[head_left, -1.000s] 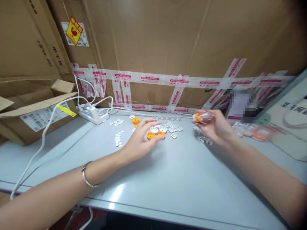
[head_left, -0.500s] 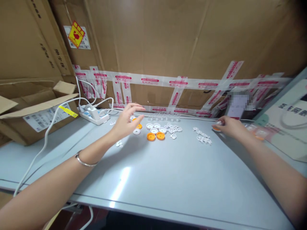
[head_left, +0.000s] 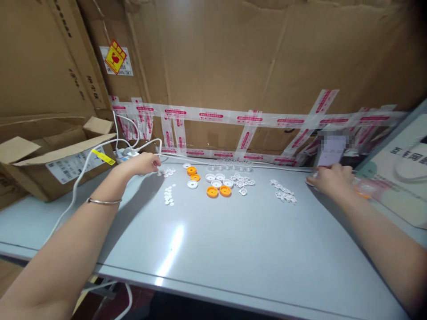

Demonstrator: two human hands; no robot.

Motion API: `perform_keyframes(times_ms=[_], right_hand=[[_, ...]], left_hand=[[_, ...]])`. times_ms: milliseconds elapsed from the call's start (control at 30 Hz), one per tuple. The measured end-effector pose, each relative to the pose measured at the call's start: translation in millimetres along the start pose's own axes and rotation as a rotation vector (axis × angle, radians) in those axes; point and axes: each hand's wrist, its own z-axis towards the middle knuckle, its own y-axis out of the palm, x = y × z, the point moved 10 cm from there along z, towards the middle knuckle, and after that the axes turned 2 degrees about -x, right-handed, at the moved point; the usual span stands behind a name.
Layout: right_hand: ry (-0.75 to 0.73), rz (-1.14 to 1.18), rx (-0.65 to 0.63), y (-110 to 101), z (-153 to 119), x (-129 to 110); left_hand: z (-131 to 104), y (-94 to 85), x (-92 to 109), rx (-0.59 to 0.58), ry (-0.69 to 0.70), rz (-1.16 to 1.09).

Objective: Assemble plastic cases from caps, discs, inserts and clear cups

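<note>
My left hand (head_left: 145, 163) is at the far left of the table, fingers bent together at the edge of a group of small white discs (head_left: 169, 172); whether a disc is pinched in them is hidden. A second cluster of small white discs (head_left: 167, 198) lies nearer to me. My right hand (head_left: 333, 178) is closed at the right, beside a phone (head_left: 332, 149). Its fingertips are on a small round part (head_left: 311, 180), mostly covered by the hand. White openwork pieces (head_left: 285, 196) lie to the left of that hand.
Orange round cups (head_left: 212, 191), white round cups (head_left: 216, 183) and white openwork pieces (head_left: 243, 180) lie mid-table. Clear cups (head_left: 230, 165) line the back. A cardboard box (head_left: 63, 166) and white cables (head_left: 75, 182) are on the left, a printed box (head_left: 400, 178) on the right.
My left hand has moved left from above the orange and white round parts down to the small discs, its fingers closing. My right hand has shifted slightly right with the round part.
</note>
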Motion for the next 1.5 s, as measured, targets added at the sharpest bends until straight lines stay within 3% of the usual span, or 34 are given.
perform_keyframes(times_ms=[133,233,300,367,433,500,567,633,700,800,900,1100,1200,1367,1500], right_hand=[[0.014,0.002,0.087,-19.3,-4.4,-11.3],[-0.017,0.038,0.186,-42.7,-5.8,-30.7],[-0.074,0.105,0.301,-64.9,-9.4,-48.1],[-0.158,0.18,0.374,-83.5,-15.0,-68.5],[-0.247,0.243,0.402,-97.1,-21.9,-89.8],[-0.327,0.303,0.406,-106.5,-29.9,-109.4],[-0.389,0.357,0.379,-110.3,-37.0,-125.8],[-0.425,0.399,0.348,-110.6,-42.4,-137.1],[-0.448,0.431,0.324,-109.0,-46.0,-144.1],[-0.487,0.466,0.288,-104.7,-49.3,-151.0],[-0.516,0.482,0.261,-103.0,-52.0,-156.1],[-0.554,0.536,0.238,-110.1,-59.0,-165.4],[-0.598,0.555,0.221,-111.3,-62.8,-171.4],[-0.635,0.563,0.186,-107.2,-65.5,-176.5],[-0.635,0.576,0.167,-106.8,-67.0,-177.0]], left_hand=[[2.9,11.5,2.5,-0.004,-0.002,-0.062],[2.4,1.5,11.2,0.043,0.017,-0.119],[0.6,-9.6,27.9,0.091,0.042,-0.145],[-4.1,-16.6,59.1,0.142,0.08,-0.15],[-12.1,-10.5,105.0,0.148,0.148,-0.144],[-23.7,13.8,160.4,0.05,0.274,-0.15],[-41.2,49.1,214.3,-0.11,0.463,-0.102],[-53.2,72.4,242.6,-0.147,0.537,-0.073],[-57.7,87.1,253.1,-0.135,0.557,-0.046],[-55.6,93.8,250.8,-0.107,0.551,-0.068],[-47.0,81.3,235.0,-0.078,0.507,-0.116],[-14.1,39.3,155.1,-0.013,0.212,0.049],[-3.6,41.1,130.8,-0.048,0.166,0.088],[-3.4,58.0,134.0,-0.132,0.239,0.138],[-10.7,51.9,152.6,-0.087,0.313,0.191]])
